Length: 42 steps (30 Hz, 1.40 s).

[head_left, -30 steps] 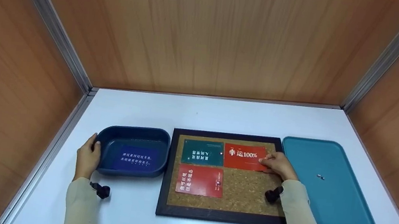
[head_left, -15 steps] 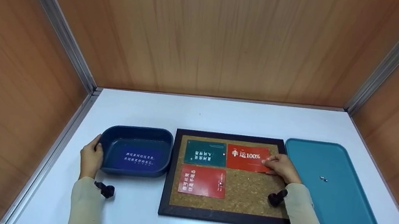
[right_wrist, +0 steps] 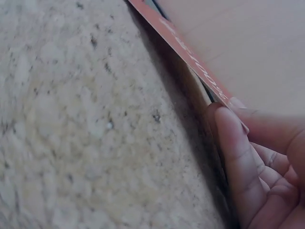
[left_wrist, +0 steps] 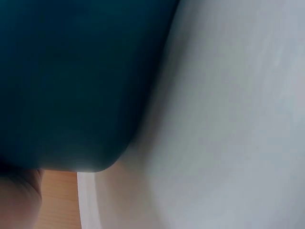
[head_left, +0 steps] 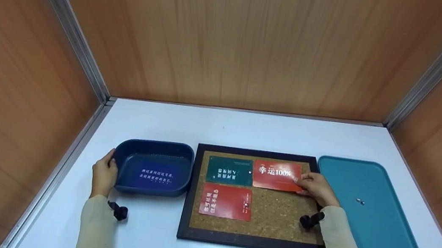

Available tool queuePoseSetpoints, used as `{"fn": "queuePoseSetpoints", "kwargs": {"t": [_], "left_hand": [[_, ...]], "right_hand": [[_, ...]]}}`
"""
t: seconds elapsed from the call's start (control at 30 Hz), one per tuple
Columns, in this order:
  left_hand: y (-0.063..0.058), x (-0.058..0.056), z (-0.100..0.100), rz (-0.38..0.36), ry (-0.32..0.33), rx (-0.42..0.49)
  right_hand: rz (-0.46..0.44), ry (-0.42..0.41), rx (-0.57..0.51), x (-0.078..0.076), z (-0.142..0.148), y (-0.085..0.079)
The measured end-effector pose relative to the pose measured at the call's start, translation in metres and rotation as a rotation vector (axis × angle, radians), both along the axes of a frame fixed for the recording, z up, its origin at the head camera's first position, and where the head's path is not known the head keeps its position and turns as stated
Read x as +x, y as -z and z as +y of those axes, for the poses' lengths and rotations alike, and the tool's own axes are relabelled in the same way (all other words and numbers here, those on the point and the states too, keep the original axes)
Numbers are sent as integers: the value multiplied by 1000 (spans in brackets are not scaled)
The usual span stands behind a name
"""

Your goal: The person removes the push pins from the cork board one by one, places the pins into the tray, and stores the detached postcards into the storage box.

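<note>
Grip of right hand pinches the red "100%" card.

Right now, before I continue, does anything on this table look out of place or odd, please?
Yes, one thing: the lower red card on the board has its large words running sideways, whereas the upper red card, pinched in the right fingers, reads level. I see nothing spilled or damaged.

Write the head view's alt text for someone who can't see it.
A person's right hand pinches the right end of a red card over a framed corkboard bearing a green card and a second red card. The left hand touches a blue bin holding a blue card; at right, a teal tray holds small shiny pieces.
</note>
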State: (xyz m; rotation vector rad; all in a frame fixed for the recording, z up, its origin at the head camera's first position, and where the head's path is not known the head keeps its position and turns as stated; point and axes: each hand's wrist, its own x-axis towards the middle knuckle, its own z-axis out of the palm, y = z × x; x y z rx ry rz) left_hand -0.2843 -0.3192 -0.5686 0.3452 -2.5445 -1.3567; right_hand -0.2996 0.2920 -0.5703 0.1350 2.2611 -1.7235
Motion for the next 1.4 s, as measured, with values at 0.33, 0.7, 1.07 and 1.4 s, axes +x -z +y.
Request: {"fn": "queuePoseSetpoints", "kwargs": {"t": [0.33,0.7,1.07,1.4], "left_hand": [[-1,-2,2,16,-2,-6],[0,-1,4,2,-3,0],[-3,-1,4,0,-8,8],[-3,1,7,2,-7,14]], "right_hand": [[-4,23,16,-4,-4,-15],[50,-20,-38,-8,-20,-33],[20,-43,28,-15,-52,-52],[8,-48,67,-19,-87,-59]]}}
